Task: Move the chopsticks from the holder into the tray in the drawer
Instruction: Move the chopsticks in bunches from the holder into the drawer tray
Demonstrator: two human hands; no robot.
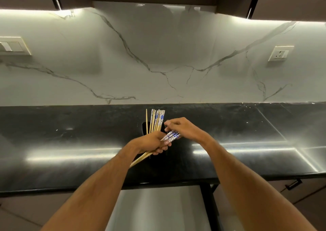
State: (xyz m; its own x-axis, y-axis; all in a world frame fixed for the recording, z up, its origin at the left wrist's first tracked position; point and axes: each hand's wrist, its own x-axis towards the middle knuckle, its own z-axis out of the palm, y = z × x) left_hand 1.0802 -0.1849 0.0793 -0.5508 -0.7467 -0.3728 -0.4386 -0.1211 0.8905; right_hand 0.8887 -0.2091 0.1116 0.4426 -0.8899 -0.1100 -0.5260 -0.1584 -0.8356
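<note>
Chopsticks [169,137] bunched in left hand [153,143], right hand [181,127] pinching their patterned ends at 2 o'clock; loose bundle, may slip onto tabletop [70,142].

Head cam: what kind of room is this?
Most likely a home kitchen: black stone countertop, marble-look backsplash with a wall socket, and chopsticks standing in a holder.

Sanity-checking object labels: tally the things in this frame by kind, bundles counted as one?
Chopstick bundles: 2 (one in the holder, one in the left hand)
Holder: 1
Hands: 2 (right hand touches the held bundle)
Wall sockets/switch plates: 2 ()
Total: 7
</note>
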